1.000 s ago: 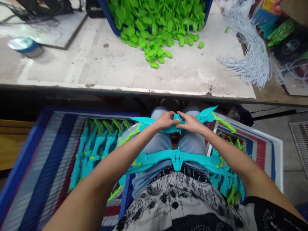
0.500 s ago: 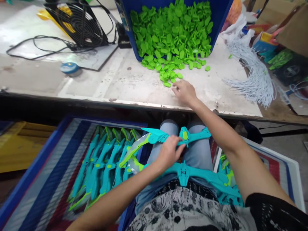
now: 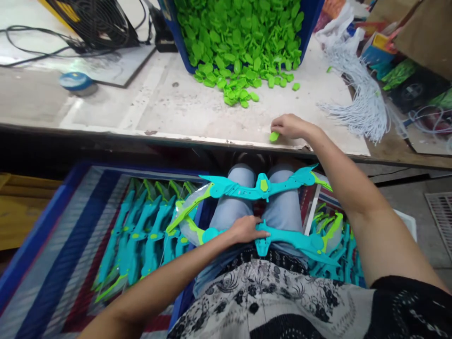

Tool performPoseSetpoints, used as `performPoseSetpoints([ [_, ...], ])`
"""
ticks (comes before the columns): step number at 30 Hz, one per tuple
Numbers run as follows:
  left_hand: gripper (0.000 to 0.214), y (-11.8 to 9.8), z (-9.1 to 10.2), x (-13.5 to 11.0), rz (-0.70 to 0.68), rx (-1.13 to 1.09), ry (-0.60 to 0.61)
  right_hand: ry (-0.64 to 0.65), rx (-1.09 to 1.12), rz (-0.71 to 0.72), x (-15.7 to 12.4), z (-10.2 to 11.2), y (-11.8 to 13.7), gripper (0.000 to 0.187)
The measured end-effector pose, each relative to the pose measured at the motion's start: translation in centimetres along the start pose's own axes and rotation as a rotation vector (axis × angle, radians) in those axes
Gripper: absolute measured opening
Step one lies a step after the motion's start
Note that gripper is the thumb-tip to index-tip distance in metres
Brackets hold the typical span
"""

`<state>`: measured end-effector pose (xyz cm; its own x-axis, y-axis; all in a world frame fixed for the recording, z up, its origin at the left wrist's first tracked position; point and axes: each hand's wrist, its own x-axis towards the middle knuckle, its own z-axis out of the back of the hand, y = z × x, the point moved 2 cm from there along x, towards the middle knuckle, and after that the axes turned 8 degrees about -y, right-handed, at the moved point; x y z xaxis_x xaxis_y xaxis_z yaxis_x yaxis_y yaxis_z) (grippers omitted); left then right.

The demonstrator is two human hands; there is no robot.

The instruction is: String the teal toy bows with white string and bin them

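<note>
My right hand (image 3: 292,127) rests at the table's near edge, fingers pinched on a small green plastic piece (image 3: 274,137). My left hand (image 3: 247,230) lies on my lap, gripping the nearer teal toy bow (image 3: 303,241) beside its centre. A second teal bow (image 3: 260,184) with a green piece fitted in its middle lies loose across my knees, further out. Neither hand touches it.
A blue bin (image 3: 168,29) spills a heap of green pieces (image 3: 243,47) onto the table (image 3: 169,106). White cords (image 3: 360,94) lie at right, a fan (image 3: 95,19) and tape roll (image 3: 75,81) at left. Striped sacks hold teal bows at lower left (image 3: 141,230) and right (image 3: 335,235).
My right hand drew back from the green heap to the table edge, with one green piece. My left hand let go of the far bow and dropped onto the nearer one.
</note>
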<state>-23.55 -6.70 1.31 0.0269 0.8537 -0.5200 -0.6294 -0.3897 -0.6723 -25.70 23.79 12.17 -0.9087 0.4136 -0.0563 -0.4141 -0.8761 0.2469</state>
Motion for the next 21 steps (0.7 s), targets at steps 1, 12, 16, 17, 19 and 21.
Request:
performPoseSetpoints([
  [1, 0.052, -0.2, 0.2, 0.4, -0.001, -0.001, -0.024, 0.005, -0.011, -0.023, -0.4, 0.2, -1.1, 0.02],
  [12, 0.032, 0.2, 2.5, 3.5, -0.123, -0.301, -0.237, -0.308, 0.038, 0.034, -5.1, -2.6, -2.9, 0.042],
  [16, 0.034, 0.5, 3.4, 3.4, -0.129, -0.399, -0.147, -0.376, 0.138, 0.013, -7.2, -3.2, -1.0, 0.037],
  [17, 0.034, 0.6, 3.6, 3.4, -0.098, -0.432, -0.143, -0.371, 0.177, 0.025, -8.4, -3.4, 0.0, 0.038],
  [19, 0.033, 1.1, 3.8, 3.3, -0.007, -0.504, -0.163, -0.322, 0.27, 0.091, -11.7, -4.3, 2.5, 0.039],
  [21, 0.03, 1.5, 3.8, 3.3, 0.074, -0.561, -0.167, -0.245, 0.373, 0.212, -15.8, -6.2, 5.2, 0.036],
])
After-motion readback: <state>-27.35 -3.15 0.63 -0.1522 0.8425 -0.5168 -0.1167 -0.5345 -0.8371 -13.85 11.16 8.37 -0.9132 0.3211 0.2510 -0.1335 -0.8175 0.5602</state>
